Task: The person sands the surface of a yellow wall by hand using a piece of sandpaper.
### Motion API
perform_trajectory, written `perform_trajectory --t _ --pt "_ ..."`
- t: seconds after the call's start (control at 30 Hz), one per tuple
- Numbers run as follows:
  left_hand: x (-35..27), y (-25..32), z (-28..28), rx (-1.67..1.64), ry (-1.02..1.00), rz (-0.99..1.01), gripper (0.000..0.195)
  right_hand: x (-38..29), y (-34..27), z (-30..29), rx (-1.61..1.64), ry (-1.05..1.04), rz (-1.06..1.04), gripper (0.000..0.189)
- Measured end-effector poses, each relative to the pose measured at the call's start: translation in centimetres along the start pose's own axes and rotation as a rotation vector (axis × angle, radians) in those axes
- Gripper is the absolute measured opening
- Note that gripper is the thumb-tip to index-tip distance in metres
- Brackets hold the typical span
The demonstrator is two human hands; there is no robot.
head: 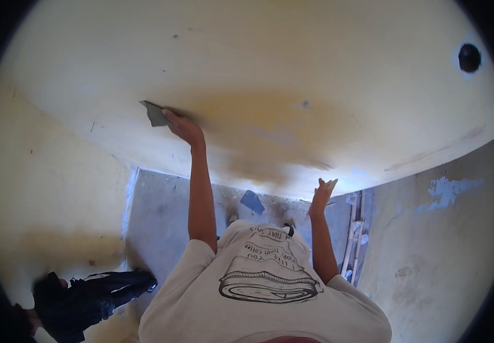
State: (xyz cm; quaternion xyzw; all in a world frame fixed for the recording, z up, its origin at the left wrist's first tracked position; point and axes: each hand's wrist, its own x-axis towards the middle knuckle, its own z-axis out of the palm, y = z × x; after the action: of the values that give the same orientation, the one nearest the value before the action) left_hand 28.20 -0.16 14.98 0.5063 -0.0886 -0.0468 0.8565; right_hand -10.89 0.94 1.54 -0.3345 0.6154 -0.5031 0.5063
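My left hand (185, 129) grips a torn piece of dark grey-green sheet, seemingly sandpaper (156, 115), at the pale yellow wall (247, 55). The sheet's ragged end sticks out to the left past my fingers. Lower down and to the right, my right hand (324, 195) holds nothing, its fingers spread close to the wall. Whether those fingertips touch the surface, I cannot tell. A darker yellow patch with greyish smears (272, 135) spreads over the wall between my hands.
A person in dark clothes (80, 300) is at the lower left, by the side wall (58, 184). A bluish-grey flat piece (252, 202) lies on the floor (157, 206) near my feet. Long poles (354, 240) run along the right. A round dark opening (469, 58) is in the wall.
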Motion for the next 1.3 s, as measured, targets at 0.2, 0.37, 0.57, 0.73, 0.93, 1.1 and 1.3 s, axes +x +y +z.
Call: perform_trajectory --t 0.2,0.37,0.57,0.73,0.93,1.1,1.3 --pt "-20.6 -3.1 7.5 0.493 -0.503 0.749 0.059 2.4 -5.7 -5.1 0.143 -0.029 -0.074 0.081" --pt "-23.9 -5.6 6.9 0.952 -0.871 0.995 0.067 5.4 -8.6 -8.0 0.387 -0.211 -0.083 0.077" --pt "-14.1 -3.3 4.5 -0.116 -0.259 -0.174 0.063 5.7 -6.0 -12.8 0.455 -0.32 -0.012 0.073" --pt "-19.9 -12.8 4.5 -0.081 -0.142 -0.178 0.069 8.1 -3.5 -18.2 0.395 -0.322 0.02 0.068" --pt "-37.9 -20.6 1.2 -0.596 -1.215 -1.046 0.051 10.7 -5.1 -19.4 0.363 -0.215 0.038 0.062" --pt "-30.6 -19.1 0.6 -0.688 -0.686 -0.85 0.034 8.2 -7.8 -18.4 0.286 -0.234 -0.091 0.059" --pt "-20.0 -8.9 2.2 -0.51 -0.176 -0.426 0.045 7.6 -4.9 -19.4 0.267 -0.168 0.039 0.052"
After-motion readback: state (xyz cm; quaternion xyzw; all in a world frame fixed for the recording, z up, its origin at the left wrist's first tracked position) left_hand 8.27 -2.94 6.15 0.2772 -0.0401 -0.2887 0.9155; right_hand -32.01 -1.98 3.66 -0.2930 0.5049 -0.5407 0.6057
